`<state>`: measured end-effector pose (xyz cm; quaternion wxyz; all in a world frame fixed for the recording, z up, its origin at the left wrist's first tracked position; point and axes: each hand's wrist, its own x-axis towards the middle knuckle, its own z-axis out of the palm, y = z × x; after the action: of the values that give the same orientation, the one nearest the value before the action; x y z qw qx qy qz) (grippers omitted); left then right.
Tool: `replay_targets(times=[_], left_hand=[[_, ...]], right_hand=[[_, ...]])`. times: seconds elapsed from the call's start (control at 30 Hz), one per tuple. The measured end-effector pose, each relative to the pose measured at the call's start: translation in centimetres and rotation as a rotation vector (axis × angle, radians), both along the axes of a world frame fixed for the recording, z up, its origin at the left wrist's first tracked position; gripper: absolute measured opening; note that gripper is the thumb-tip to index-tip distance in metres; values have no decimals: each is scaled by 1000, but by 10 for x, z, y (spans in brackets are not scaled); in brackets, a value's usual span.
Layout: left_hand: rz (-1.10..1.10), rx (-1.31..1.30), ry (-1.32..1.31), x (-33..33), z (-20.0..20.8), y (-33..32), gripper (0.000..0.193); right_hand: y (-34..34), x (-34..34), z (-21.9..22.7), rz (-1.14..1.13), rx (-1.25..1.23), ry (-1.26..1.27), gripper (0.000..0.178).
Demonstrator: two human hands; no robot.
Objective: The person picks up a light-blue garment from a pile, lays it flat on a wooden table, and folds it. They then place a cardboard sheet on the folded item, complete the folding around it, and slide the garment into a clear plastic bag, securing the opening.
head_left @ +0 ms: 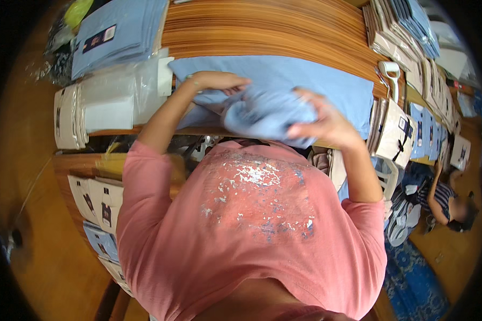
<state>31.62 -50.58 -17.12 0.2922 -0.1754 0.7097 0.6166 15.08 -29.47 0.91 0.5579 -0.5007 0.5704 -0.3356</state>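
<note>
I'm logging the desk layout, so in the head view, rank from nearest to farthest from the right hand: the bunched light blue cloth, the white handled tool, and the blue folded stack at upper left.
1. Bunched light blue cloth: under the right hand, gripped by it.
2. White handled tool: up and to the right, on the wooden table.
3. Blue folded stack: far across at the upper left.

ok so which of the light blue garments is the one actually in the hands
The bunched light blue garment at the table's near edge, gripped by the left hand and right hand. The other blue pieces lie flat or stacked, untouched.
</note>
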Motion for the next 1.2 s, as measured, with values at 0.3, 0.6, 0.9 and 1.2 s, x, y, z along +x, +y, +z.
replay_targets(times=[0.3, 0.6, 0.9, 1.2], left_hand=[[12, -877, 147, 61, 27, -40, 41], [286, -1242, 300, 62, 26, -23, 51], [185, -776, 880, -119, 16, 166, 62], [78, -1087, 779, -148, -36, 195, 61]], right_hand=[[59, -106, -117, -556, 307, 234, 38], [85, -171, -174, -553, 50, 767, 42], [130, -206, -179, -706, 460, 1430, 41], [137, -204, -177, -785, 495, 1313, 46]])
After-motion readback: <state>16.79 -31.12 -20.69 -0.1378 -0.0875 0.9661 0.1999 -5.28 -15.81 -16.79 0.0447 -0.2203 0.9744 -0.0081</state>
